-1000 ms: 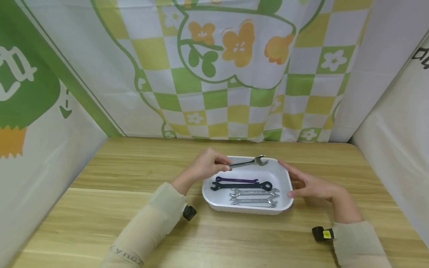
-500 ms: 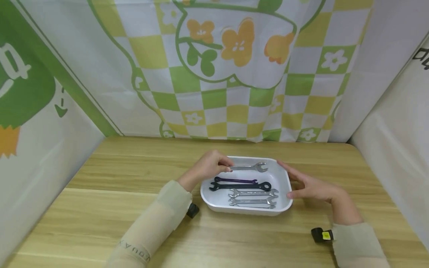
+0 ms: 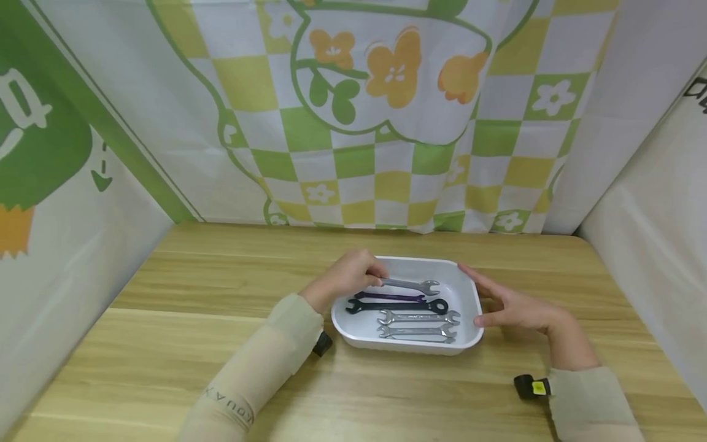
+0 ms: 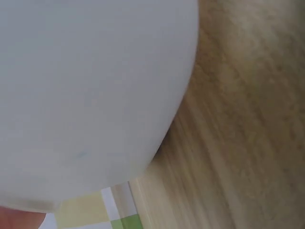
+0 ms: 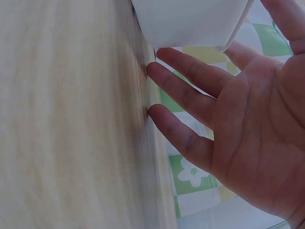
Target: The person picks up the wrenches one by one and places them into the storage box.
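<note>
A white tray (image 3: 405,347) rests on the wooden table in the head view. My left hand (image 3: 353,274) reaches over its left rim and grips a silver open-end wrench (image 3: 413,285) by one end, low in the tray's far part. Just in front of that wrench lie a purple wrench (image 3: 389,297) and a black wrench (image 3: 397,306). Silver wrenches (image 3: 420,318) lie nearer the front wall. My right hand (image 3: 516,309) touches the tray's right side, thumb and forefinger at the rim. Its other fingers (image 5: 183,136) stretch out straight and apart in the right wrist view.
The wooden table (image 3: 221,270) extends around the tray on all sides. A checked, flowered cloth (image 3: 375,166) hangs along its far edge, with pale cloth walls left and right. In the left wrist view, the tray's outer wall (image 4: 90,95) covers most of the picture.
My left hand has lowered the silver wrench into the tray and brought it slightly nearer, close to the purple one. The right hand has stayed at the tray's right side.
</note>
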The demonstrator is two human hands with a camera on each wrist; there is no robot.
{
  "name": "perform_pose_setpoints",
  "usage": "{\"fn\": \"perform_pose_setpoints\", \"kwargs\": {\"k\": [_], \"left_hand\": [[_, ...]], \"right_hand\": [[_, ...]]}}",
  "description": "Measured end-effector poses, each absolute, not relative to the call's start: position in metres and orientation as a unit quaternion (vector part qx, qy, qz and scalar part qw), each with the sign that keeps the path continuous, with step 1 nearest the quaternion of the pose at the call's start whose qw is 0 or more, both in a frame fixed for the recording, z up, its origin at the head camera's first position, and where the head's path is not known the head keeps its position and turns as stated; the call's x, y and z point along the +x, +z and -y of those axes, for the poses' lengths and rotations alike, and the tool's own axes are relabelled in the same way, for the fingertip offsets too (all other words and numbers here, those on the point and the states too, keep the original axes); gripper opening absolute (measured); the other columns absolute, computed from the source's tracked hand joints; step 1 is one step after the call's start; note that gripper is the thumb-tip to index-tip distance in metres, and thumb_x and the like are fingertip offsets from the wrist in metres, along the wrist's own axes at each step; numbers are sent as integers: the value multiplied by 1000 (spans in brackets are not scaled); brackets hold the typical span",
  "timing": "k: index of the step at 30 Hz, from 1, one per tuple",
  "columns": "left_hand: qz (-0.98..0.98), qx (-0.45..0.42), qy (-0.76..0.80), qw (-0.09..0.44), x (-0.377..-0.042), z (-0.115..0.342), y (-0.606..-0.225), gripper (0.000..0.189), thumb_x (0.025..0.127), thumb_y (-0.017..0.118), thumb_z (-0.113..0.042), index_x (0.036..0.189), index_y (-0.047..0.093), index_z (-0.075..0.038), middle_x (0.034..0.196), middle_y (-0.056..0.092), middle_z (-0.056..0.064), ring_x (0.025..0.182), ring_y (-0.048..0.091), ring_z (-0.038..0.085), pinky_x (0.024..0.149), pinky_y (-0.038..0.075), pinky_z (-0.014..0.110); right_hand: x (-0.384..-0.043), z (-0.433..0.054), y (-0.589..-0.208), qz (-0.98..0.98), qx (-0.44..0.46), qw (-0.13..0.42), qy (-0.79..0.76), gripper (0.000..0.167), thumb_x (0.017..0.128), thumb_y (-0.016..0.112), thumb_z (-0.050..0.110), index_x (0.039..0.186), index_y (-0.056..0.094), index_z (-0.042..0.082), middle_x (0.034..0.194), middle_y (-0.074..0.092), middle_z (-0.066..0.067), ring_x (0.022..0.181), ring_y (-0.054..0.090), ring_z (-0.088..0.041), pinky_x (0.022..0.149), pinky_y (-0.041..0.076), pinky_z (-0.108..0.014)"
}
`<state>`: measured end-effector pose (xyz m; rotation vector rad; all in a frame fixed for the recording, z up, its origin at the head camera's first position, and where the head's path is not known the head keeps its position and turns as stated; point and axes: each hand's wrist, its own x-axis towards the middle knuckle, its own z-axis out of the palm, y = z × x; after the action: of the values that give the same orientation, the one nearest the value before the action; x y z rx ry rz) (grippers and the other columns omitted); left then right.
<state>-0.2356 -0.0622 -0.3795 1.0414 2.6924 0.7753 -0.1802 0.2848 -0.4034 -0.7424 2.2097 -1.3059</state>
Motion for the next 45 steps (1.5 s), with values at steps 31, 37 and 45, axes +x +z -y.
{"fn": "perform_pose_setpoints", "kwargs": {"k": [31, 37, 45], "left_hand": [[-915, 327, 194, 131, -239, 47, -390, 17, 88, 71, -1, 103, 77, -6, 101, 76, 7, 97, 69, 19, 91, 55, 33], [-911, 341, 195, 126, -241, 47, -392, 19, 89, 66, 4, 102, 77, -3, 99, 76, 7, 95, 69, 18, 90, 55, 32], [-891, 376, 230, 114, -245, 51, -394, 16, 92, 69, -7, 106, 75, -2, 100, 76, 9, 95, 70, 18, 89, 55, 31]], "right_hand": [[-178, -287, -409, -799, -269, 232, -485, 100, 90, 70, 10, 161, 1, 14, 165, -1, -26, 141, 22, -60, 106, 42, -50], [-180, -286, -407, -784, -269, 243, -504, 99, 90, 69, 8, 161, 0, 11, 164, -1, -28, 141, 20, -60, 99, 43, -21], [-181, -288, -409, -794, -269, 238, -491, 100, 90, 69, 9, 161, 0, 13, 164, 0, -27, 141, 22, -59, 104, 42, -43]]}}
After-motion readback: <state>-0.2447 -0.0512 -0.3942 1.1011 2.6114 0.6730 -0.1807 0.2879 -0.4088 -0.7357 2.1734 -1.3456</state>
